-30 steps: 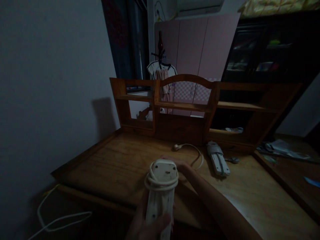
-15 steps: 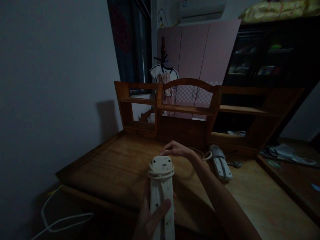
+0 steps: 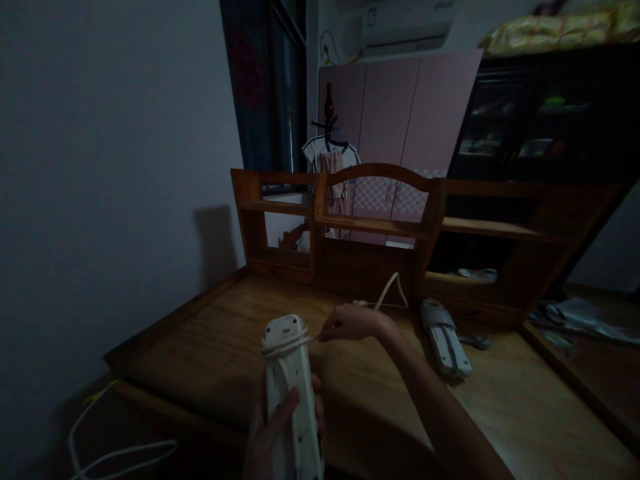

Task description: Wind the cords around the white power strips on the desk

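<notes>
My left hand [image 3: 273,427] is wrapped round a white power strip [image 3: 295,400], held upright with its far end tilted a little left. Several turns of its pale cord [image 3: 285,343] circle the strip near that far end. To the right of the strip, my right hand [image 3: 350,323] pinches the cord, which runs taut from the coil to the fingers. Beyond this hand, a loose length of cord [image 3: 387,290] bends up in a loop above the desk. A second power strip [image 3: 447,343], wound with grey cord, lies on the desk at the right.
The wooden desk [image 3: 200,340] has a shelf unit [image 3: 375,227] along its back. A white cable [image 3: 125,453] hangs at the lower left. Beside the second strip lies a small plug-like piece [image 3: 477,341]. Papers or plastic [image 3: 585,313] rest at the far right.
The power strip has shifted left and tilted. My right hand has moved from behind the strip's end to its right side, drawing the cord along; the loose cord has risen into a loop.
</notes>
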`<action>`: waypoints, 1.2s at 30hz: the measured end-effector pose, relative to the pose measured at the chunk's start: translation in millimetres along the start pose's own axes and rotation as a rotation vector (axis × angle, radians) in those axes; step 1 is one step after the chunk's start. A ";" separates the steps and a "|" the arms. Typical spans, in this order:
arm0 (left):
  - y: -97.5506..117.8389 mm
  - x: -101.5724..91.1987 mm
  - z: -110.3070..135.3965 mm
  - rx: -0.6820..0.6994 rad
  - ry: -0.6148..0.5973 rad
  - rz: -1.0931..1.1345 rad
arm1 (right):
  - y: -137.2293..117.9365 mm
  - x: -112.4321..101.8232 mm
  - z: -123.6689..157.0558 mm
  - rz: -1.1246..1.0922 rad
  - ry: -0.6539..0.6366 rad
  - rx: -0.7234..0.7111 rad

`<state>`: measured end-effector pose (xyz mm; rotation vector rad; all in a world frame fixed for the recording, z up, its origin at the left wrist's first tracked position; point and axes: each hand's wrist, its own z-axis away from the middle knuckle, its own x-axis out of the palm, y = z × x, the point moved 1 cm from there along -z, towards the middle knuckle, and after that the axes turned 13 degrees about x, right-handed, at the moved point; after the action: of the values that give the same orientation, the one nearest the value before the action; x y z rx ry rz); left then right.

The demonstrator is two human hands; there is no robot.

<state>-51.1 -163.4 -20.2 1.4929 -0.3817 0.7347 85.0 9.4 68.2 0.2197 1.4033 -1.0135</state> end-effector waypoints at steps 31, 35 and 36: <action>7.4 13.2 12.0 0.357 0.145 -0.479 | -54.9 0.8 36.9 0.340 0.250 -0.024; 3.3 7.3 8.7 0.317 0.148 -0.471 | -69.4 9.4 40.4 0.434 0.383 0.025; 2.9 6.5 8.1 0.321 0.156 -0.478 | -72.7 11.9 40.1 0.454 0.406 0.038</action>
<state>-46.6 -170.2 -13.1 1.7260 0.2218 0.5363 61.3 -65.5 97.5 0.7703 1.5981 -0.6359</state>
